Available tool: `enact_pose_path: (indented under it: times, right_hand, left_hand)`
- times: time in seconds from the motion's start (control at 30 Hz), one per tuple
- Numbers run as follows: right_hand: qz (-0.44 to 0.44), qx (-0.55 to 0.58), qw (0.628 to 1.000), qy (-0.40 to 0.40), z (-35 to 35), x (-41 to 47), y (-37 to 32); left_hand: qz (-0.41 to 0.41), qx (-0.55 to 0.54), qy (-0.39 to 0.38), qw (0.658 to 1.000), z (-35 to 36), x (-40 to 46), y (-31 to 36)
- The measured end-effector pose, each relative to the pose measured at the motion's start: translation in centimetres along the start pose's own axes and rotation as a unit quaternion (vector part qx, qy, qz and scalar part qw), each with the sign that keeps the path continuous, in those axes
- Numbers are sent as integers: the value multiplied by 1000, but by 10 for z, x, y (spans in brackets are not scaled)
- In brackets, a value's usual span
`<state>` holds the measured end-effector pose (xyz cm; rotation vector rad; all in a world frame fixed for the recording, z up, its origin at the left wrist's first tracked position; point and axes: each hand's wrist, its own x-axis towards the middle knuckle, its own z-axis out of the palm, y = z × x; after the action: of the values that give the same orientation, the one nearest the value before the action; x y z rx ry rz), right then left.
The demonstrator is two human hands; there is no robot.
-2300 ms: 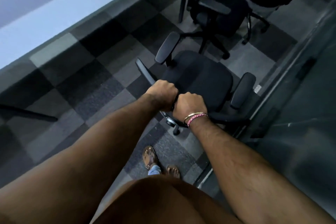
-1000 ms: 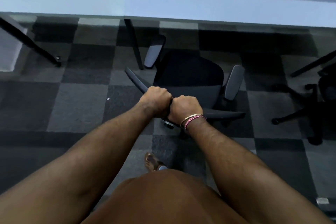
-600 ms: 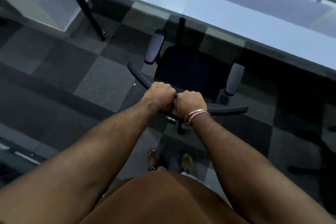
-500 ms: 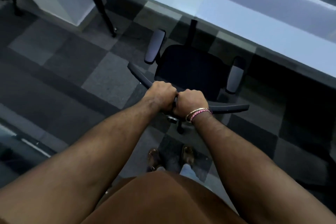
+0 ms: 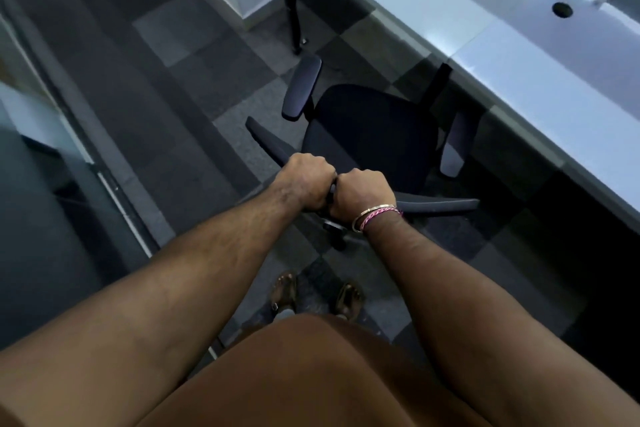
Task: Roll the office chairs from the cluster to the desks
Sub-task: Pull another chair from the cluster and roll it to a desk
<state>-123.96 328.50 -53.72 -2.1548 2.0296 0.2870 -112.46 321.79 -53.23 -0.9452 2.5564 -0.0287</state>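
both grips, left hand (image 5: 309, 180) and right hand (image 5: 360, 191), clench the office chair (image 5: 372, 130) backrest's top edge.

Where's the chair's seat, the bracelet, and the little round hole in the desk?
chair (image 5: 374, 135), head view, middle of seat.
bracelet (image 5: 375, 215), head view, band on right wrist.
round hole (image 5: 562, 9), head view, its dark centre.

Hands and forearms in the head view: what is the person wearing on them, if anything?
Both forearms are bare, with no sleeves in view. The left hand wears nothing. The right hand has a thin metal bangle and a pink braided thread band at its wrist. No gloves or rings show.
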Motion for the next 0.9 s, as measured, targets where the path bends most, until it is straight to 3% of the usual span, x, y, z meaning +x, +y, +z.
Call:
enact_pose_path:
  times: [0.33,0.6,0.9]
  right_hand:
    - [-44,5,999,8,2,-13,11]
    - [-55,-24,998,3,13,-56,30]
    - [-86,-49,995,9,31,-122,1]
  left_hand:
    - [-36,-13,-1,999,-4,-8,20]
    - [-76,-32,-10,997,-4,-33,76]
    - [-70,-62,4,996,17,-110,116]
